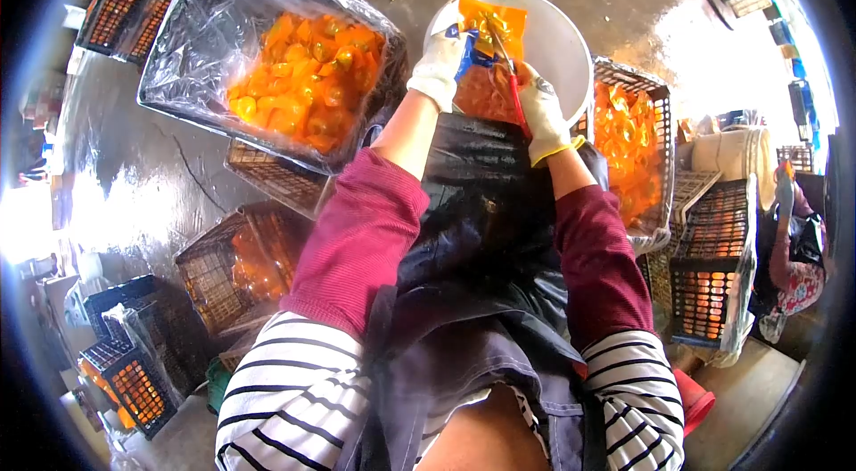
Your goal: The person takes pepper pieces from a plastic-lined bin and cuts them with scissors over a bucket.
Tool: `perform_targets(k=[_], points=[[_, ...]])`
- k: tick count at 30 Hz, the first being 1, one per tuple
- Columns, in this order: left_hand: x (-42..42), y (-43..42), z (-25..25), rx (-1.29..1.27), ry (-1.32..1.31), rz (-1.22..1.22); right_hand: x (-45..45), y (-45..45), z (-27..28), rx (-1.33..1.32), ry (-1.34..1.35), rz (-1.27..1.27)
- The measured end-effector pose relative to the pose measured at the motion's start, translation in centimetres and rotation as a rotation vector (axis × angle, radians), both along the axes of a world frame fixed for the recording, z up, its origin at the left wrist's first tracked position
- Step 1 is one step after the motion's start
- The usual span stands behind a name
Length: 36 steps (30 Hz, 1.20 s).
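Over a white bucket (572,52), my gloved left hand (439,65) grips an orange packet (508,23) by its left side, near some blue material (465,54). My gloved right hand (540,106) is closed on red-handled scissors (516,97), whose blades lie against the packet. Reddish-orange contents (486,95) show low in the bucket. To the left, a plastic-lined crate (209,34) holds many orange packets (312,70).
At the right of the bucket stands a crate (664,114) of orange packets. More crates (709,293) are stacked further right, near another person (798,248). Other crates (214,279) stand at the lower left. A dark apron covers my lap.
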State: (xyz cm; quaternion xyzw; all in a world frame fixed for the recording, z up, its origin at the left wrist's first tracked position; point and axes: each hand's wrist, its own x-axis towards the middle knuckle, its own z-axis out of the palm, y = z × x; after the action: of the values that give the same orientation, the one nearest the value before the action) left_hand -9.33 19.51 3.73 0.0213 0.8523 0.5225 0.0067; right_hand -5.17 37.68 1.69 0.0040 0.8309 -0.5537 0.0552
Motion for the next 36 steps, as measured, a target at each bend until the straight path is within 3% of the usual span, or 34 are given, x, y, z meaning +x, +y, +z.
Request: perform_targets(k=[4,7,10,11,14,15,17,21,25,28,31,34,36], points=[[-0.1,0.3,-0.2,0.043,-0.052,0.113,0.2,0.2,0.6,0.019,0.002,0.064],[-0.3,0.6,-1.2,-0.050,-0.027,0.084,0.5,-0.1,1.5,0.185,0.164,0.037],[0.9,0.7,1.3,-0.154,-0.074,0.098,1.3,-0.4,3.1,-0.129,-0.108,0.078],[1.0,0.6,2.8,-0.222,-0.131,0.094,1.2,-0.3,3.2,-0.097,-0.136,0.091],[0.7,1.1,2.3,-0.036,0.012,0.207,0.6,0.3,2.6,-0.033,-0.187,0.134],[0.0,0.9,1.4,0.352,-0.122,0.172,0.2,0.4,1.6,-0.033,-0.181,0.149],[-1.6,1.0,-1.9,1.253,-0.196,-0.126,0.1,0.4,1.0,-0.064,-0.204,0.156],[-0.8,1.4,-0.4,0.973,-0.317,-0.007,0.2,0.3,1.4,-0.145,-0.303,0.167],[-1.9,0.6,-1.6,0.395,-0.275,0.169,1.3,-0.2,4.7,-0.254,-0.476,0.136],[-0.8,1.4,0.1,0.673,-0.281,0.192,1.1,-0.2,3.8,-0.277,-0.407,0.140],[-3.8,1.5,-6.3,0.571,-0.065,0.197,1.5,-0.3,4.9,-0.367,-0.449,0.112],[-3.0,1.8,-4.2,0.255,0.106,0.222,1.0,0.4,2.7,-0.099,-0.201,0.130],[-1.7,1.9,-2.4,0.209,0.123,0.147,0.5,0.7,1.4,0.126,-0.055,0.061]])
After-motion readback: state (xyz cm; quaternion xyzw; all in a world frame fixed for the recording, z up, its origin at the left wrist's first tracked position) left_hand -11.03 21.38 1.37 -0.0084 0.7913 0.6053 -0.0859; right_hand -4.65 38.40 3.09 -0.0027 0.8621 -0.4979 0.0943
